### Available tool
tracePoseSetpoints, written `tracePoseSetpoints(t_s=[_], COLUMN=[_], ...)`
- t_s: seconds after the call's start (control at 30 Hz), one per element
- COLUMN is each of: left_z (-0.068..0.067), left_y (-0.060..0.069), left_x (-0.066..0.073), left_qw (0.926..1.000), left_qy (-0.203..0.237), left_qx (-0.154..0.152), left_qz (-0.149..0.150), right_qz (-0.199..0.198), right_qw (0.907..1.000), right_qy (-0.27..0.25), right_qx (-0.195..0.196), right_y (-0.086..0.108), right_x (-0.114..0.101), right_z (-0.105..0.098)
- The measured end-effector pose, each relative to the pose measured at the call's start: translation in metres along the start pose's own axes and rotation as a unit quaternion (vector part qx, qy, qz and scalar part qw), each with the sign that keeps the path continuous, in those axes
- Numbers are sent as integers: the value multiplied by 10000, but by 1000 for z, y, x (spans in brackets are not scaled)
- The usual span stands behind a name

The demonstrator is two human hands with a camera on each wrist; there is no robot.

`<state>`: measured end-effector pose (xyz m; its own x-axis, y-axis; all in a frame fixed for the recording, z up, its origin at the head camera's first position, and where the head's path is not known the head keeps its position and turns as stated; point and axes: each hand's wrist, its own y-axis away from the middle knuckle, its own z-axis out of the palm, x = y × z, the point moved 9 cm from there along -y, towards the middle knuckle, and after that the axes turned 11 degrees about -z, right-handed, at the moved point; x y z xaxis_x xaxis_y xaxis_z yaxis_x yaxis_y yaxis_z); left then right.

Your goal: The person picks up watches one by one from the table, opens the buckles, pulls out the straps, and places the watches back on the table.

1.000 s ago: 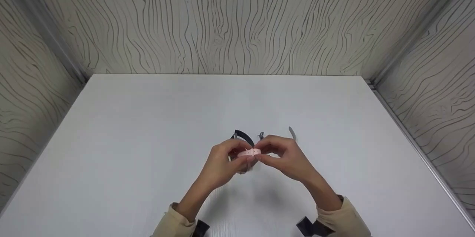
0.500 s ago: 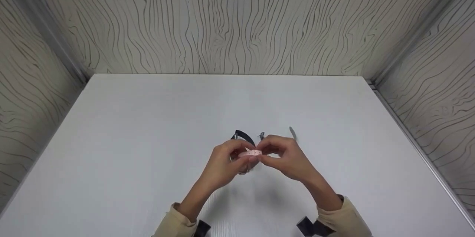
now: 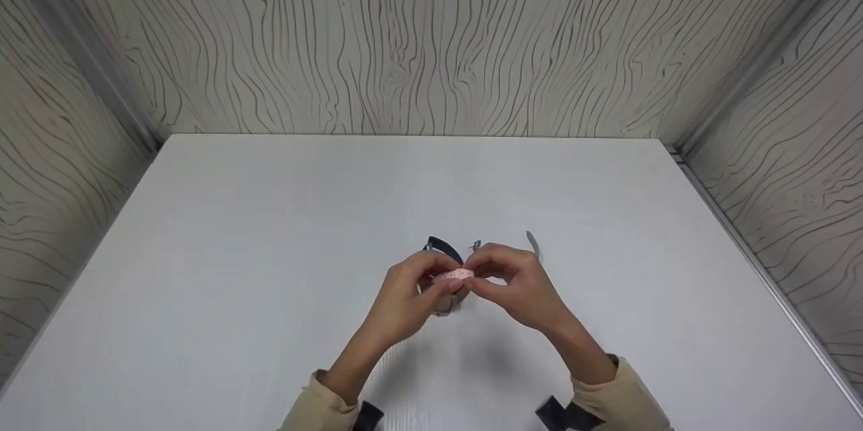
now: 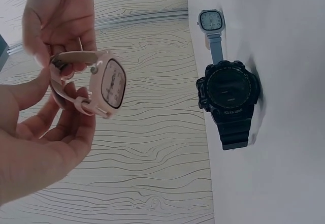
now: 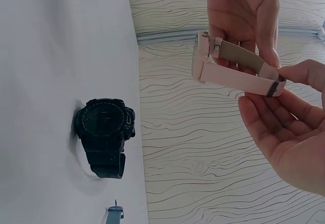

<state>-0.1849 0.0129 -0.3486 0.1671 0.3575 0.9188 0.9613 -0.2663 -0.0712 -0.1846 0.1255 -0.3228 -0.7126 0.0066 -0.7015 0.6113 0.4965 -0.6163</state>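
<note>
Both hands hold a pink wristwatch in front of the body, above the white table. My left hand (image 3: 404, 296) pinches the strap from the left, and my right hand (image 3: 516, 282) pinches it from the right. In the left wrist view, the watch (image 4: 114, 84) shows its squarish dial, with its strap bent into a loop behind. The fingers meet near the strap's dark buckle (image 5: 274, 88) in the right wrist view. Whether the strap is fastened there I cannot tell. Fingers hide part of the strap in the head view.
A black sports watch (image 4: 228, 87) lies on the table beyond the hands. Beside it lies a blue-grey watch (image 4: 211, 21) with a squarish face. In the head view, the hands partly cover both. Wood-patterned panels (image 3: 404, 40) stand around the table (image 3: 270, 215).
Both hands stay nearly in place. The pink watch has tilted slightly between the fingers, so more of its case shows below the left hand. The right forearm has shifted a little left.
</note>
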Motion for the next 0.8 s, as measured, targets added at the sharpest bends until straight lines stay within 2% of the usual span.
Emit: tracePoseSetpoints(t_s=[0.23,0.4,0.5,0.63,0.8], left_z=[-1,-2,-3,-3,-3], left_y=[0,2,3,3,3], left_x=[0,2,1,-1,1], left_qw=[10000,9999,9998,9994,9992], left_qy=[61,-26,-116,-230,-259], left_qx=[31,112,171,246,303], left_qz=[28,68,41,-30,34], right_qz=[89,436,508,340,-52], right_qw=[9998,9990,9986,9988,9974], right_qy=[-83,-99,-26,272,664], right_qx=[126,5,-123,-227,-267], right_y=[1,3,3,0,-9], right_x=[2,7,8,1,-22], right_z=[-1,0,2,4,4])
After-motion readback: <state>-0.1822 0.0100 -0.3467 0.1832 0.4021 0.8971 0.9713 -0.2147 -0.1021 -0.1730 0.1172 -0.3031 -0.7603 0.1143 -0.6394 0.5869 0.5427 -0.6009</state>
